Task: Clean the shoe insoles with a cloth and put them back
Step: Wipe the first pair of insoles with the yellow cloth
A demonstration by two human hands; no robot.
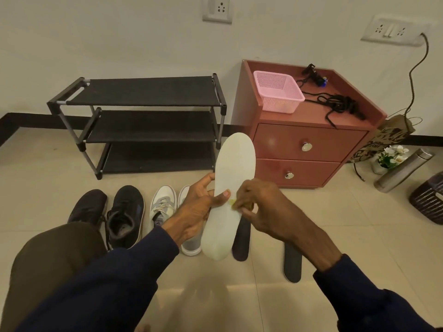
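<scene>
Insole (233, 164), white, held off the floor (311, 236), long axis running away from the person, toe end far; left hand (196, 212) grips its left edge mid-length, thumb on top, right hand (261, 209) pinches yellow cloth (232, 202) on it just beside that thumb.

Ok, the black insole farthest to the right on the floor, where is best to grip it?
Probably the rounded near end of the black insole, pinched from above on your own side: it lies flat and thin on the floor, that end is free, its far part is hidden.
</scene>
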